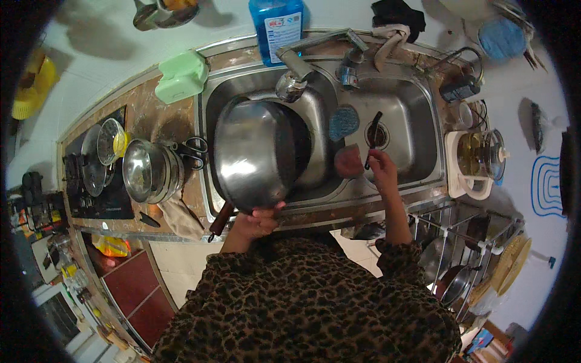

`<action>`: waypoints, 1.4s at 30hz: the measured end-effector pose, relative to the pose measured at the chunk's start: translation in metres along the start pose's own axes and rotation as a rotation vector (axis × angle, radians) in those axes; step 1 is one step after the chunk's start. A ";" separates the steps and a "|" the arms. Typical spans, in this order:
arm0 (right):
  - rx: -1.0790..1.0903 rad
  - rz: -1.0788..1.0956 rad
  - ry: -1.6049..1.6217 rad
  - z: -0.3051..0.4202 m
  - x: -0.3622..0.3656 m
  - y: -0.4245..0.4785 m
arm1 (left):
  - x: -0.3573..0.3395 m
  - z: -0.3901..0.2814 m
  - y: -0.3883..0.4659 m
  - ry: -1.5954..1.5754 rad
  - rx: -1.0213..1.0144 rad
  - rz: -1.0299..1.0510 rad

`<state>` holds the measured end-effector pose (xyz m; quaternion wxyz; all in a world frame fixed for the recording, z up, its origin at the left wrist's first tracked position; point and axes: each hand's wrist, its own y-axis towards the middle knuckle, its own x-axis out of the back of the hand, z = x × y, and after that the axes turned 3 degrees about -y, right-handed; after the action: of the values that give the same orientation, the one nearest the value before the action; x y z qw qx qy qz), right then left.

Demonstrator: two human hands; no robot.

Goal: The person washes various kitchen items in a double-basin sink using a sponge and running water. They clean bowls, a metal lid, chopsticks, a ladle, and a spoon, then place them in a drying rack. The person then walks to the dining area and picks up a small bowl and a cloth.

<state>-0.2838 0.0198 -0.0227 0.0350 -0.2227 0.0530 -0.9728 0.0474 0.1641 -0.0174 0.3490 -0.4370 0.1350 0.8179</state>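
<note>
My left hand (263,221) grips the near rim of a large steel bowl (254,154), which is tilted over the left sink basin (317,102). Beneath the bowl shows a dark pan with a brown handle (221,220) that sticks out over the counter edge. Over the right basin (411,122), my right hand (382,168) holds a thin black-handled utensil (376,120), its kind unclear. A reddish sponge or pad (349,161) lies beside that hand on the divider, with a blue scouring pad (344,122) farther back.
A faucet (295,72) reaches over the left basin. Behind stands a blue detergent bottle (278,31). Stacked steel bowls (150,171) and black-handled scissors (195,152) lie left of the sink. A glass teapot (476,156) stands right; below it is a metal rack (472,236).
</note>
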 end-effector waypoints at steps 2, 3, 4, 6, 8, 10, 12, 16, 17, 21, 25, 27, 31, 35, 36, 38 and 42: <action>-0.041 0.022 -0.006 0.000 -0.002 -0.004 | -0.001 -0.001 -0.001 0.015 0.036 0.020; -0.056 0.034 -0.010 0.007 -0.005 -0.005 | -0.005 -0.001 0.000 0.023 0.056 0.034; -0.053 0.053 -0.007 0.014 -0.007 -0.007 | -0.007 0.000 0.004 0.053 0.092 0.079; -0.051 0.093 0.000 0.026 -0.012 -0.012 | -0.006 0.000 0.007 0.091 0.121 0.101; -0.019 0.122 0.054 0.020 -0.019 -0.014 | 0.001 -0.002 0.005 0.110 0.108 0.057; 0.017 0.160 0.123 0.019 -0.027 -0.017 | -0.006 0.007 0.011 0.055 0.133 0.052; 0.065 0.217 0.213 0.021 -0.041 -0.020 | -0.006 0.011 0.014 0.026 0.145 0.051; 0.090 0.252 0.194 0.040 -0.066 -0.042 | -0.004 0.019 0.028 -0.038 0.210 0.053; 0.004 0.283 0.242 0.046 -0.076 -0.049 | -0.002 0.023 0.033 -0.076 0.252 0.049; -0.238 0.632 0.304 0.030 -0.144 -0.067 | 0.014 0.019 0.020 -0.198 0.272 -0.007; -0.876 0.658 1.185 0.055 -0.140 -0.083 | -0.008 0.031 0.023 -0.117 0.226 -0.218; -1.000 0.563 1.585 0.061 -0.141 -0.094 | -0.019 0.041 0.017 -0.080 0.182 -0.342; -0.771 0.467 1.663 0.087 -0.155 -0.107 | -0.022 0.034 0.004 -0.059 0.374 -0.070; -0.651 0.267 1.725 0.079 -0.189 -0.120 | -0.038 0.044 -0.023 -0.036 0.272 -0.244; -0.719 0.180 1.801 0.090 -0.183 -0.123 | -0.042 0.045 -0.029 -0.029 0.302 -0.222; -0.736 0.101 1.809 0.113 -0.177 -0.127 | -0.046 0.036 -0.047 0.071 0.295 -0.210; -0.747 -0.031 1.985 0.117 -0.179 -0.121 | -0.060 0.040 -0.062 0.268 0.233 -0.352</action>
<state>-0.0776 0.1463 0.0195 -0.1069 0.6743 0.3507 -0.6411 0.0874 0.2024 0.0591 0.5133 -0.5152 0.1953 0.6580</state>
